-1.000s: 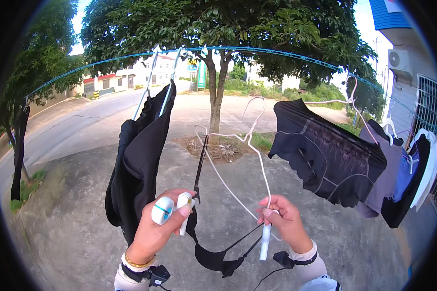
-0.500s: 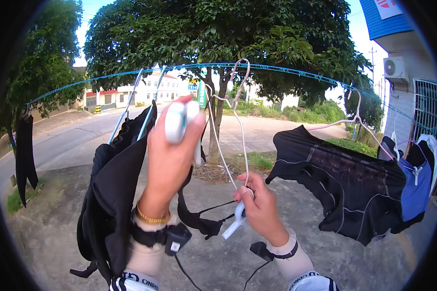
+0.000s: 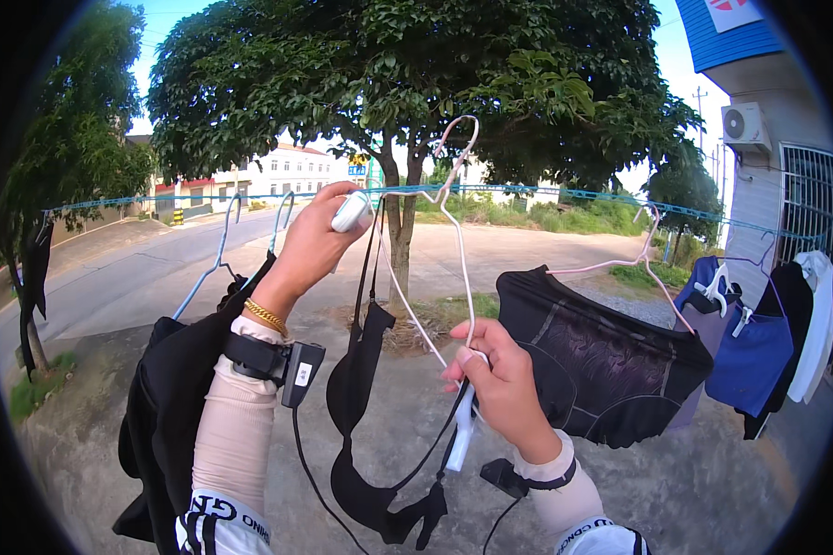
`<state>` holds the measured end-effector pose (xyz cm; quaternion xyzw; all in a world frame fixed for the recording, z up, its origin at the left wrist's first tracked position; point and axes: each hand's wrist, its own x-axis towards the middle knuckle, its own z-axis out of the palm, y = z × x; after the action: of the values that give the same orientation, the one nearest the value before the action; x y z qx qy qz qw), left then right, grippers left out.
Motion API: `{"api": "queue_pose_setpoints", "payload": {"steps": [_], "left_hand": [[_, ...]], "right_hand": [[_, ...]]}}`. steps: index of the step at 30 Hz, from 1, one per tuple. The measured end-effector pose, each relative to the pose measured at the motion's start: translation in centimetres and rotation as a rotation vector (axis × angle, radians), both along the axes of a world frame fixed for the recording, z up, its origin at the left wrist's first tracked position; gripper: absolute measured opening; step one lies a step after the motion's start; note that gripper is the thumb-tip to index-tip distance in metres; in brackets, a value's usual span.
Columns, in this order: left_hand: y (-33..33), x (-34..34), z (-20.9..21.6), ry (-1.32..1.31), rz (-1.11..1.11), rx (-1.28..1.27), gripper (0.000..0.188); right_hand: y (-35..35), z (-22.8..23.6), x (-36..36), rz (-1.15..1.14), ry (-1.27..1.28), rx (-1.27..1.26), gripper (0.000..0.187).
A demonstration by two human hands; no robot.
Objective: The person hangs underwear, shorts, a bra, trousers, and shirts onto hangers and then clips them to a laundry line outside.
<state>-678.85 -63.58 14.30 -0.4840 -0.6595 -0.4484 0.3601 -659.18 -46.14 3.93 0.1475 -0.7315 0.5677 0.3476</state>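
My left hand [image 3: 322, 229] is closed around a white clothes peg [image 3: 352, 213], up at the left end of a pale pink wire hanger [image 3: 463, 250]. A black bra [image 3: 356, 356] dangles below, one strap rising to that end and another running toward my right hand. My right hand [image 3: 504, 384] pinches the hanger's lower right corner, where a second white peg [image 3: 460, 435] points downward. The hanger's hook stands above the blue clothesline [image 3: 565, 192]; whether it touches the line I cannot tell.
Dark garments [image 3: 171, 388] on blue hangers hang close to my left forearm. To the right, a black garment [image 3: 602, 365] hangs on a pink hanger, with blue clothing [image 3: 754, 361] beyond. A tree [image 3: 400, 222] stands ahead; a building with an air-conditioner unit [image 3: 746, 126] is at right.
My left hand, blurred before, is now steady near the hanger's left end. The bra hangs longer and lower, more spread out. The clothesline sits lower in view. My right hand keeps its hold.
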Motion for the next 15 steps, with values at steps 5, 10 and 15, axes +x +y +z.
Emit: {"api": "queue_pose_setpoints", "payload": {"steps": [5,10,15], "left_hand": [[0.1,0.9,-1.5,0.088,0.262,-0.026,0.018],[0.7,0.8,-2.2,0.07,0.408,-0.083,0.013],[0.9,0.8,-2.6,0.085,0.427,-0.095,0.014]], "right_hand": [[0.4,-0.8,-0.8,-0.034,-0.075,0.012,0.019],[0.0,-1.2,-0.3,0.07,-0.141,-0.08,0.019],[0.1,-1.0,-0.4,0.057,-0.141,-0.044,0.019]]}}
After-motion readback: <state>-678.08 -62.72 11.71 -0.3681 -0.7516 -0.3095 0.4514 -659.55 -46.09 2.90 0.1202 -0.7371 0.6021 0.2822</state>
